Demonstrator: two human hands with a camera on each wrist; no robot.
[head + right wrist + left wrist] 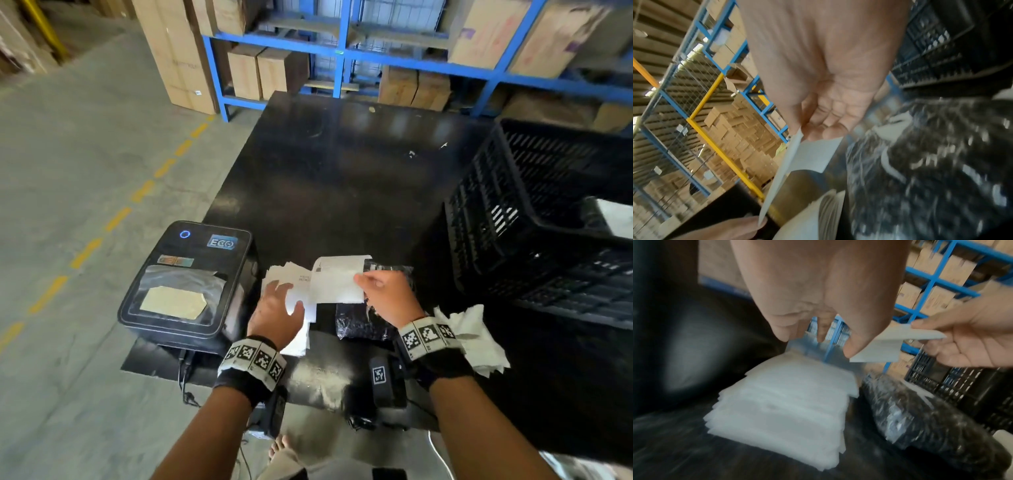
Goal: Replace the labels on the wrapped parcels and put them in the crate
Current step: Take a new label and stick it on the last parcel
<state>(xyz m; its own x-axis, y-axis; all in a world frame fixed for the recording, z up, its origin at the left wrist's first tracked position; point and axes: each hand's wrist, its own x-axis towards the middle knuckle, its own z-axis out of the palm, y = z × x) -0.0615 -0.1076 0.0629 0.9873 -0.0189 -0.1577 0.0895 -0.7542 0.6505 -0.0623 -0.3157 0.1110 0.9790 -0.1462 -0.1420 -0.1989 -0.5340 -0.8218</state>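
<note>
**Over the near counter edge: fresh label held above the parcel**

Directly beneath the right hand point(387, 294) lies the wrapped parcel point(363, 322), flat on the counter point(342, 178), its long axis seemingly running near to far. That hand is the closer one and pinches a white label point(337, 282) by its right edge, sheet raised and angled leftward. Left hand point(277, 308) hovers over the label stack point(291, 274), fingers loosely spread; the left wrist view shows its thumb touching the label's edge. Crate point(534, 219) stands well right of the parcel.
</note>
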